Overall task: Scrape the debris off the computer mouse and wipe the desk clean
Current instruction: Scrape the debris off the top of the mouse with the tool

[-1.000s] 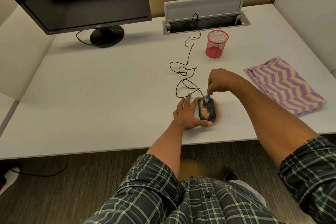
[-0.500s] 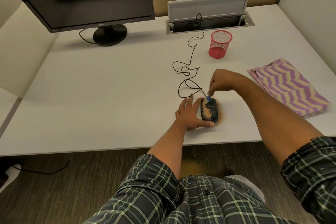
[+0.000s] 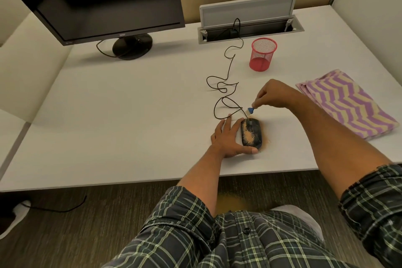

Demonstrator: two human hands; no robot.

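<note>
1. Mouse (image 3: 252, 135): it lies near the front edge of the desk (image 3: 121, 119), its top dusted with tan debris (image 3: 248, 135), thickest on its left half, with a faint spill on the desk to its right.
2. Handling, as a judgement: a light, hard, smooth shell that would skate under a scraping stroke, so it needs bracing from the side, not from above where the debris sits.
3. Left hand (image 3: 228, 139): fingers nearly straight along the mouse's left flank, thumb hooked round its near end; it steadies more than it grips.
4. Right hand (image 3: 272, 94): fingertips pinch a small blue scraper (image 3: 250, 111), its pale tip hanging just above and beyond the mouse's far end, not touching it.
5. Cord (image 3: 226, 98): it loops loosely from the mouse's far end; strokes started there could snag it, so pulling toward the body looks safer.
6. Edges: the desk's front edge is close, and debris pushed that way would likely fall; a tan patch already shows on the floor (image 3: 230, 201).
7. Room: open desk to the left; the striped cloth (image 3: 345, 106) lies well apart on the right, the red cup (image 3: 263, 54) beyond.
</note>
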